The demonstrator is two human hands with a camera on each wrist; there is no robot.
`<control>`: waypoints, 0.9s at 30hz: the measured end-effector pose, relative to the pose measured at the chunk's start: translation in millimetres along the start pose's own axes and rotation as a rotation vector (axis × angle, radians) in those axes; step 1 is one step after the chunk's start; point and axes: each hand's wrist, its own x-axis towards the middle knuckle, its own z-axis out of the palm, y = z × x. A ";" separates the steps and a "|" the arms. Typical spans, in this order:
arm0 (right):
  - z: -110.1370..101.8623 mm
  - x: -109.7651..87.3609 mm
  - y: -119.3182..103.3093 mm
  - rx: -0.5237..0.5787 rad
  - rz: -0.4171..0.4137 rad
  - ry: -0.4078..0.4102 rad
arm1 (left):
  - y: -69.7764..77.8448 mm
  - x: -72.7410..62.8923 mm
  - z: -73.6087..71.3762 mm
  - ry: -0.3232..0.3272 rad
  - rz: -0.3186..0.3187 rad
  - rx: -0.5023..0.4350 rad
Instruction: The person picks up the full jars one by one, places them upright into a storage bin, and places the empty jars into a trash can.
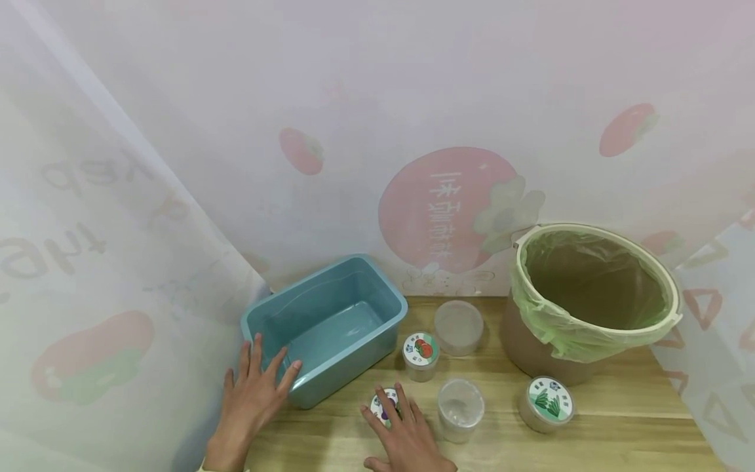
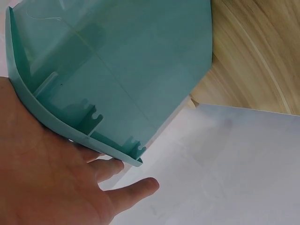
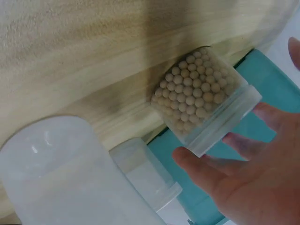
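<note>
My left hand (image 1: 253, 393) lies over the near-left rim of the blue-green plastic bin (image 1: 354, 367), fingers spread; in the left wrist view the palm is beside the bin's ribbed outer edge (image 2: 89, 136). My right hand (image 1: 404, 436) reaches over a clear jar whose white lid (image 1: 379, 401) bears a purple picture, partly covered by the fingers. Small beige balls (image 3: 192, 89) fill that jar in the right wrist view. Extended fingers (image 3: 194, 164) touch the lid's edge there, with the thumb apart from it.
A tomato-labelled jar (image 1: 421, 357), a clear open cup (image 1: 460, 413) and a translucent round container (image 1: 459, 328) stand to the right of the bin. Farther right are a green-labelled jar (image 1: 547, 404) and a bag-lined brown bucket (image 1: 519, 341). Printed curtains (image 1: 354, 216) enclose the wooden table (image 1: 637, 419).
</note>
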 end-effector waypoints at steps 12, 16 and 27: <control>-0.6 6.2 1.5 -0.067 0.013 0.010 | -0.8 -1.0 3.0 0.048 0.001 0.031; 0.2 7.9 3.2 -0.081 -0.003 0.038 | -1.5 -0.8 4.2 0.049 0.000 0.039; 0.9 13.0 6.9 -0.124 -0.028 0.068 | -3.7 0.7 6.6 0.063 0.007 0.031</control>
